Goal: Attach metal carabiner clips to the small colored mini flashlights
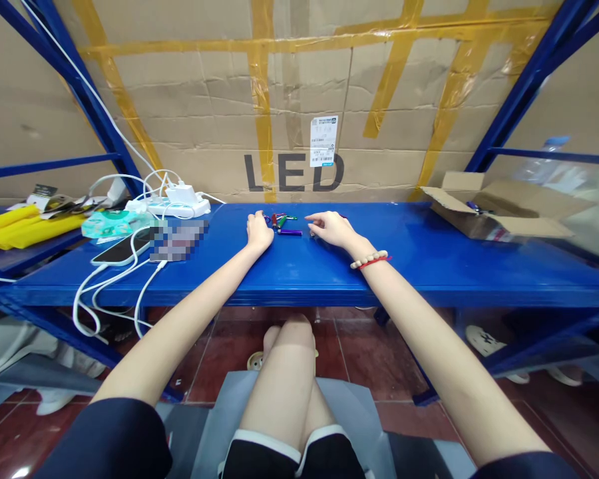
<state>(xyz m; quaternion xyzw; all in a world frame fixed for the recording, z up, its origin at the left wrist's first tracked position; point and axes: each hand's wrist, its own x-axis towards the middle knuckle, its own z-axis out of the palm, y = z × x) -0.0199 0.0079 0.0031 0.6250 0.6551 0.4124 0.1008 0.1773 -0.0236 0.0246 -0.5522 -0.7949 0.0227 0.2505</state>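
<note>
A little cluster of shiny tube-shaped pieces lies on the blue table (389,266) between my two hands. Among them are a red tube (274,219), a green tube (282,221) and a purple tube (290,232), the purple one lying apart nearest me. My left hand (260,231) rests at the cluster's left side with its fingers curled; what they hold, if anything, is hidden. To the right of the cluster, my right hand (332,228) hovers low with index finger and thumb apart, pointing left. A dark purple bit shows behind its knuckles, too small to make out.
At left are a phone (122,247), white cables, a power strip (180,207) and a teal packet (114,225). Yellow items (24,226) lie farther left. An open cardboard box (494,209) stands at right. A large taped carton (204,120) walls off the back.
</note>
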